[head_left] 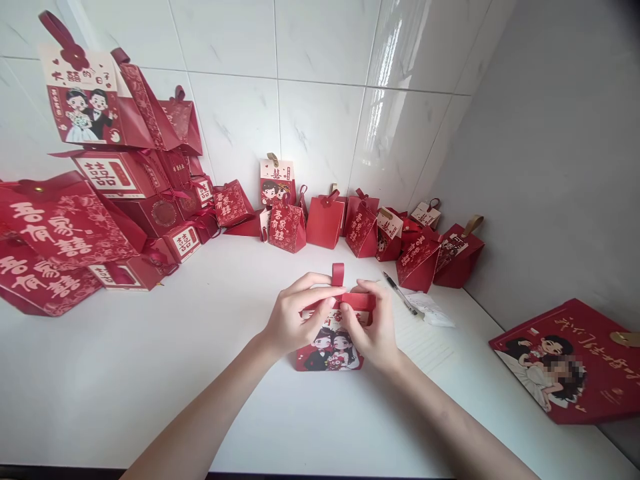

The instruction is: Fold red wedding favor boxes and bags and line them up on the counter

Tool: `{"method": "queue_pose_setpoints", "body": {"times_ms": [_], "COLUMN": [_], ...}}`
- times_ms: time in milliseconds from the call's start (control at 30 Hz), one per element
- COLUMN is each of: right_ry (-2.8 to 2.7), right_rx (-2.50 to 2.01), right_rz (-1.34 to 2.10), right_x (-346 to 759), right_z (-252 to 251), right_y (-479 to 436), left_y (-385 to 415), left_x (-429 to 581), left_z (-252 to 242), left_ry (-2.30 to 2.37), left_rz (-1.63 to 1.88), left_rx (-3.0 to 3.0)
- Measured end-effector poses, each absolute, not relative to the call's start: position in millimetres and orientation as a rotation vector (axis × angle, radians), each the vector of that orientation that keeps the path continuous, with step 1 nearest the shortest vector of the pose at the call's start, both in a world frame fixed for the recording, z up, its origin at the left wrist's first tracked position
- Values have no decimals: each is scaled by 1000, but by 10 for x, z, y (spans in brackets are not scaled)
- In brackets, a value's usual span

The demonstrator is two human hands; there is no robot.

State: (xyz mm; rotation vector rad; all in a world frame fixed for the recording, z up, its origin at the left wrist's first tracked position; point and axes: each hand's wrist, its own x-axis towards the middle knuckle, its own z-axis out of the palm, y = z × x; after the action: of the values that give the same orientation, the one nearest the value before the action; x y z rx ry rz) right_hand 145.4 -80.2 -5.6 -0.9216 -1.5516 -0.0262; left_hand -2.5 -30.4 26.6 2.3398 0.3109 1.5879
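A red paper gift box (330,350) with a cartoon bride and groom on its front stands upright on the white table before me. Its red strap loop (339,275) sticks up at the top. Both hands close in on the box's upper edge from either side. My left hand (300,310) pinches the top near the foot of the loop, thumb in front and fingers behind. With its thumb on the front, my right hand (373,323) grips the top's right part. The fingertips of the two hands nearly meet and partly hide the top edge.
Red gift boxes (120,180) are stacked at the left. Several small ones (287,227) line the tiled wall. A black pen (400,291) and papers (433,310) lie right of my hands. A large red box (565,373) leans at the far right.
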Motion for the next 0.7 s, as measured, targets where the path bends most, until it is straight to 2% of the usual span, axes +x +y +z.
{"method": "queue_pose_setpoints", "body": {"times_ms": [133, 400, 700], "right_ry": [-1499, -1445, -1349], "right_rx": [-1016, -1030, -1087], "right_rz": [203, 208, 334], "right_x": [1440, 1412, 1390], "right_z": [-40, 34, 128], "right_y": [-836, -839, -889], "left_y": [-307, -328, -338], "left_x": [-11, 5, -8], "left_z": [244, 235, 251], "left_ry": [330, 307, 362], "left_rz": [1610, 1648, 1536], "left_rx": [2337, 2355, 2259]}}
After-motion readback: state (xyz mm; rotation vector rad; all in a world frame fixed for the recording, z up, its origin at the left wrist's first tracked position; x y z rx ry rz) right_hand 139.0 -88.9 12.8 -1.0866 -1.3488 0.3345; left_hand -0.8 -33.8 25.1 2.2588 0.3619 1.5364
